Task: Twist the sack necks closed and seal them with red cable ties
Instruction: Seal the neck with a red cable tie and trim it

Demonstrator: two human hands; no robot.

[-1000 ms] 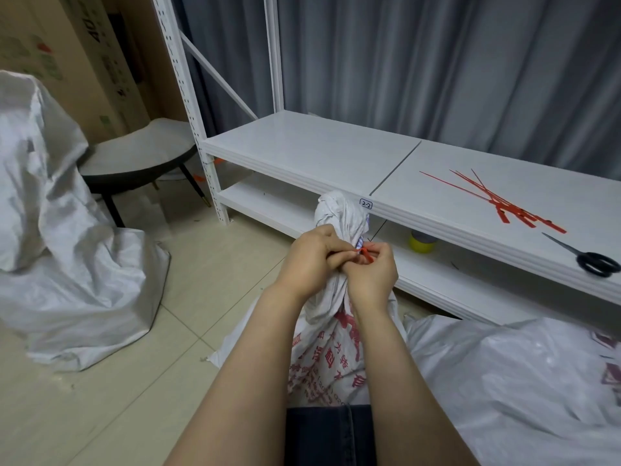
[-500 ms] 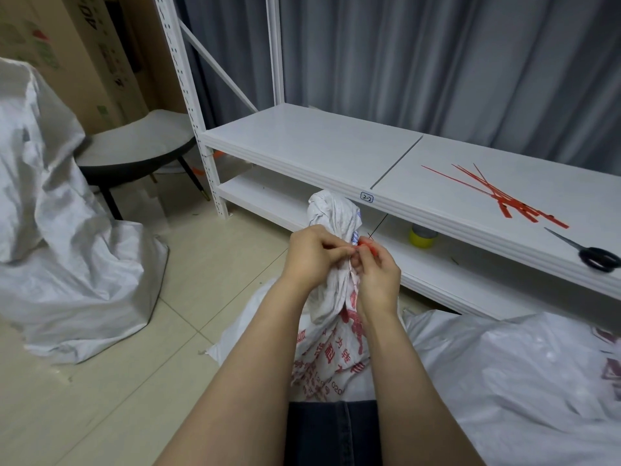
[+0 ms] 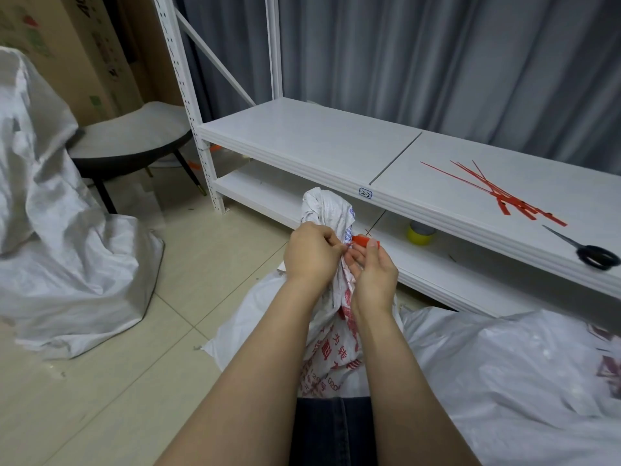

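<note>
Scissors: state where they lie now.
Head view, far right: the scissors lie on the top shelf, just right of the loose red cable ties.

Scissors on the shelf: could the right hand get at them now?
Probably not yet: the scissors lie uncovered on the shelf top, but the right hand is pinching the red cable tie.

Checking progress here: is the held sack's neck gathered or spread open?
Gathered: the left hand grips the sack neck bunched narrow; the right hand pinches a red cable tie at it. Tie locked? Cannot tell.
</note>
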